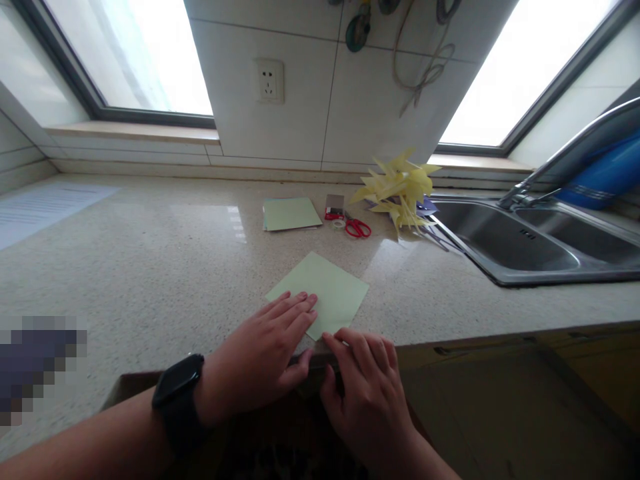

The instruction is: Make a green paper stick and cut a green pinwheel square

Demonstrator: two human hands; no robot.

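A square sheet of pale green paper (336, 293) lies turned like a diamond on the counter, its near corner by the front edge. My left hand (270, 343) rests with outstretched fingers on the left part of the sheet, its thumb spread to the side. On that wrist is a black smartwatch (179, 383). My right hand (367, 380) is at the near corner, index fingertip against or just beside the paper and the other fingers bent. Its thumb hangs apart, below the counter edge, and nothing shows in its grasp.
Behind the sheet lie a stack of pale green paper (294, 215), red-handled scissors (359, 229), a roll of tape (339, 225) and a small red-and-grey item (335, 207). Yellow paper pinwheels (403, 183) stand beside the steel sink (500, 233). A printed sheet (45, 207) lies far left.
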